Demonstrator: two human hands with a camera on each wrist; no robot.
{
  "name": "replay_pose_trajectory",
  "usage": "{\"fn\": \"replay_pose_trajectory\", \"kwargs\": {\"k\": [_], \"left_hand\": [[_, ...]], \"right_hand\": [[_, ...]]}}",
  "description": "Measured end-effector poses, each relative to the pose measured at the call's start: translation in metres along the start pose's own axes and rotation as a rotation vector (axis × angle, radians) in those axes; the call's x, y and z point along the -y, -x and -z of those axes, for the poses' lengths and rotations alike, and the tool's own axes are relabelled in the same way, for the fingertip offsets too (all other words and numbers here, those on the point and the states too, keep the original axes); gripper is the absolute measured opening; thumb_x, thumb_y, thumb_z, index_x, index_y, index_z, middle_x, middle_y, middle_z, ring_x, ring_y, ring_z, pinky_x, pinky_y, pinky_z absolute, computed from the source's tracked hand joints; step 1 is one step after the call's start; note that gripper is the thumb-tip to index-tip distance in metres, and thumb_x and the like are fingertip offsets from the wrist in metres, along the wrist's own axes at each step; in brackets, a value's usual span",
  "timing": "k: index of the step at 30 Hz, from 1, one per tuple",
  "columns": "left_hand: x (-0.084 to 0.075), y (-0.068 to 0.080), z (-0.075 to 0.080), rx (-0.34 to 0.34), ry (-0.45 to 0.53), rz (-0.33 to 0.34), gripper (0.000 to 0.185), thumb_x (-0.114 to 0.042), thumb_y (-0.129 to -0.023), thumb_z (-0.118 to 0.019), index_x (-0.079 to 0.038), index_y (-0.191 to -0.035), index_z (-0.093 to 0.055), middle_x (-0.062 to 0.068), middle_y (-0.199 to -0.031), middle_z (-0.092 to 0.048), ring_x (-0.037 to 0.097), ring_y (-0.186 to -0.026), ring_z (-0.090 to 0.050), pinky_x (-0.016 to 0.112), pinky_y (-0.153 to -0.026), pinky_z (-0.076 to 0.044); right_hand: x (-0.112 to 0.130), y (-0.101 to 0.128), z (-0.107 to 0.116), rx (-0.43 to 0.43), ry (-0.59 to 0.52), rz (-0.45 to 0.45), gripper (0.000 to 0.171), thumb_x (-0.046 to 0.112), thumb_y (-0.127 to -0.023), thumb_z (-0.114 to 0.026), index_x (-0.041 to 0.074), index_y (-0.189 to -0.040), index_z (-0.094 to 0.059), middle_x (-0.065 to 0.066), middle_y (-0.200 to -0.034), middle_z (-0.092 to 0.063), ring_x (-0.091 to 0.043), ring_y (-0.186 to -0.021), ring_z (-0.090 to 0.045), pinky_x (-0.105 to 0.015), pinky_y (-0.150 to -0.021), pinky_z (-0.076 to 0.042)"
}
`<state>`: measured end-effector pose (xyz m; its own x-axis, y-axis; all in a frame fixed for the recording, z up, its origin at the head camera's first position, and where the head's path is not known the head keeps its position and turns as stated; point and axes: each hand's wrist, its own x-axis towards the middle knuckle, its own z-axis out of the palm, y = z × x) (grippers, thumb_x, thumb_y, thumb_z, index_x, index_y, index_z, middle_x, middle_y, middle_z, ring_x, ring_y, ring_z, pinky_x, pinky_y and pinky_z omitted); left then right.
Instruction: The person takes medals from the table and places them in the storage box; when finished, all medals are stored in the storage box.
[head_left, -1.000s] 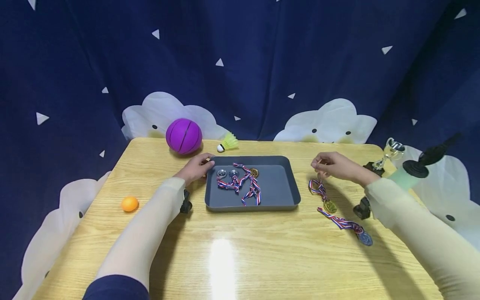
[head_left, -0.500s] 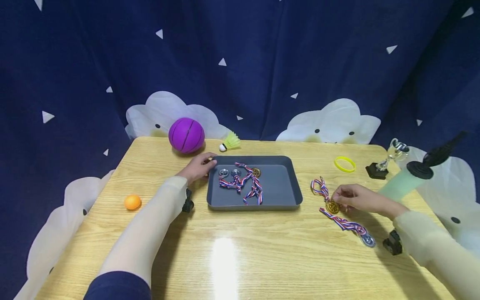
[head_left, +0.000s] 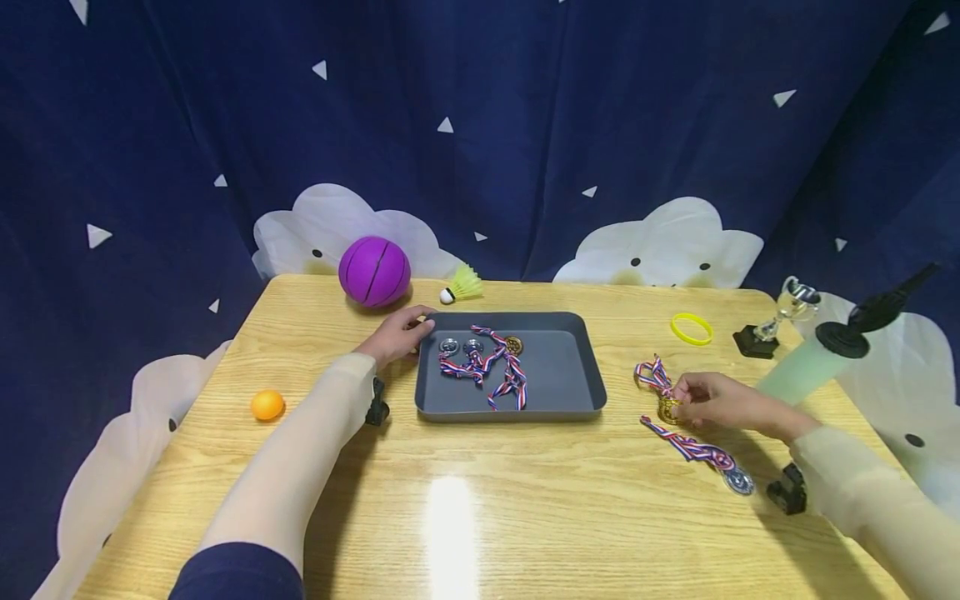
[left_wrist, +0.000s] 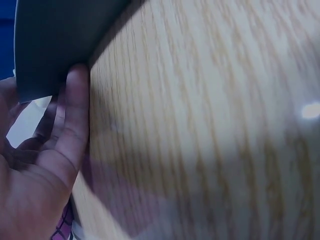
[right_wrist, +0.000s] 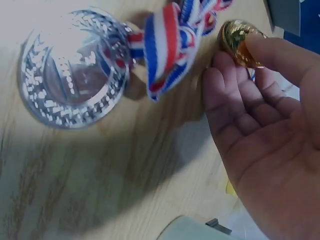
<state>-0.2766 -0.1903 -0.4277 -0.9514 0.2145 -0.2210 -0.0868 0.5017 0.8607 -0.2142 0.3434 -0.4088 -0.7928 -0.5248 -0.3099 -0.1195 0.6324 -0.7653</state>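
Observation:
A gold medal (head_left: 666, 409) on a striped ribbon (head_left: 652, 375) lies on the wooden table (head_left: 525, 500), right of a dark grey tray (head_left: 587, 372). My right hand (head_left: 681, 398) pinches this gold medal (right_wrist: 239, 42) between thumb and fingers (right_wrist: 225, 95). A silver medal (head_left: 738, 481) with its own ribbon (head_left: 690, 448) lies just nearer me; the right wrist view shows that silver medal (right_wrist: 75, 82) flat on the wood. My left hand (head_left: 408, 327) rests against the tray's far left corner (left_wrist: 55, 40) with a straight finger (left_wrist: 75, 115). Several medals (head_left: 483, 362) lie inside the tray.
A purple ball (head_left: 374, 272) and a yellow shuttlecock (head_left: 462, 286) sit at the table's far left. An orange ball (head_left: 267, 405) lies near the left edge. A yellow wristband (head_left: 691, 328), a small trophy (head_left: 776, 317) and a pump (head_left: 832, 354) stand at the right.
My right hand came from the ribbon's far end toward me and down onto the gold medal, which it now pinches; the ribbon shifted slightly right. The left hand stayed at the tray.

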Motion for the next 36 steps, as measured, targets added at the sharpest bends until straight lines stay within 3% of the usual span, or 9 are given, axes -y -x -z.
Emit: {"fn": "replay_pose_trajectory", "kwargs": {"k": [5,12,19,25,29,36], "left_hand": [[-0.001,0.001,0.0,-0.003,-0.009,0.01,0.041,-0.025,-0.114,-0.043,-0.013,-0.153,-0.051,0.024,-0.135,-0.056,0.03,-0.112,-0.064,0.042,-0.092,-0.065],[-0.002,0.005,0.001,-0.004,0.0,0.028,0.041,-0.025,-0.114,-0.044,-0.013,-0.153,-0.05,0.024,-0.137,-0.055,0.033,-0.117,-0.063,0.044,-0.096,-0.065],[-0.002,0.005,0.002,-0.01,-0.004,0.025,0.041,-0.026,-0.114,-0.043,-0.012,-0.153,-0.05,0.025,-0.138,-0.055,0.033,-0.117,-0.064,0.044,-0.095,-0.065],[-0.002,0.004,0.002,-0.005,0.005,0.019,0.042,-0.025,-0.114,-0.043,-0.012,-0.153,-0.049,0.025,-0.138,-0.056,0.033,-0.116,-0.064,0.043,-0.094,-0.065],[-0.001,0.003,0.001,-0.004,0.004,0.019,0.042,-0.025,-0.114,-0.043,-0.012,-0.153,-0.05,0.024,-0.136,-0.057,0.032,-0.114,-0.065,0.042,-0.092,-0.066],[-0.002,0.001,-0.001,-0.008,0.008,0.004,0.041,-0.024,-0.114,-0.044,-0.011,-0.153,-0.051,0.024,-0.133,-0.058,0.03,-0.109,-0.065,0.042,-0.09,-0.066]], "right_hand": [[0.005,0.001,0.013,-0.058,-0.008,-0.025,0.015,0.001,-0.101,-0.061,-0.009,-0.11,-0.053,-0.003,-0.086,-0.063,-0.008,-0.073,-0.062,-0.025,-0.063,-0.057],[0.041,-0.004,0.035,-0.199,0.082,0.09,0.022,0.003,-0.105,-0.059,-0.006,-0.125,-0.059,-0.012,-0.1,-0.069,-0.011,-0.08,-0.071,-0.03,-0.07,-0.065],[0.104,-0.027,0.049,-0.061,-0.055,0.074,0.032,0.012,-0.107,-0.059,0.001,-0.137,-0.056,-0.006,-0.105,-0.063,-0.013,-0.088,-0.07,-0.028,-0.079,-0.066],[0.142,-0.066,0.031,0.129,-0.069,0.115,0.031,0.008,-0.106,-0.059,0.0,-0.135,-0.055,-0.005,-0.094,-0.061,-0.014,-0.083,-0.061,-0.028,-0.076,-0.059],[0.15,-0.096,0.01,0.202,-0.075,0.113,0.027,0.006,-0.105,-0.06,-0.002,-0.131,-0.058,-0.006,-0.096,-0.065,-0.012,-0.082,-0.062,-0.026,-0.076,-0.06],[0.143,-0.141,-0.015,0.19,-0.045,0.047,0.026,-0.001,-0.102,-0.056,-0.008,-0.127,-0.059,-0.005,-0.094,-0.068,-0.013,-0.083,-0.062,-0.025,-0.077,-0.06]]}}
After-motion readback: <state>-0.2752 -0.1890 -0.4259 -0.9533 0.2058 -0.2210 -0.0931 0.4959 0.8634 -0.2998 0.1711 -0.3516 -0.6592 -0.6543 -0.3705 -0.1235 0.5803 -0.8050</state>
